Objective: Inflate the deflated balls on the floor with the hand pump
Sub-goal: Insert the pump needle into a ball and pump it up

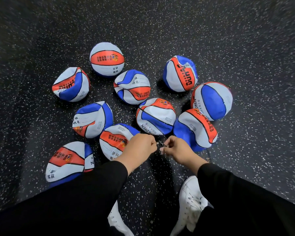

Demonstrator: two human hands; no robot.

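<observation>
Pinching small dark parts between fingertips, your two hands meet low in the middle of the view, above the floor (211, 40). Your left hand (140, 147) has its fingers curled round a small metal piece, too small to name for sure. Your right hand (175, 148) pinches a dark fitting (162, 145) with a round opening, right beside the left hand's piece; whether the two parts touch cannot be told. A thin dark hose (208, 155) shows just beyond the right wrist. The pump's body is not to be made out.

Ten balls (156, 116) in red, white and blue lie scattered on the black speckled floor ahead of you. Most are dented and crumpled. The far one (106, 59) looks round and full, and the one at far right (211, 101) is nearly round. The nearest crumpled ball (116, 142) lies just past your left hand, partly hidden by it. Another (66, 160) sits at lower left against your sleeve (66, 201).

Both arms wear black sleeves. A white shoe (191, 201) shows under the right arm, another (117, 220) at the bottom edge.
</observation>
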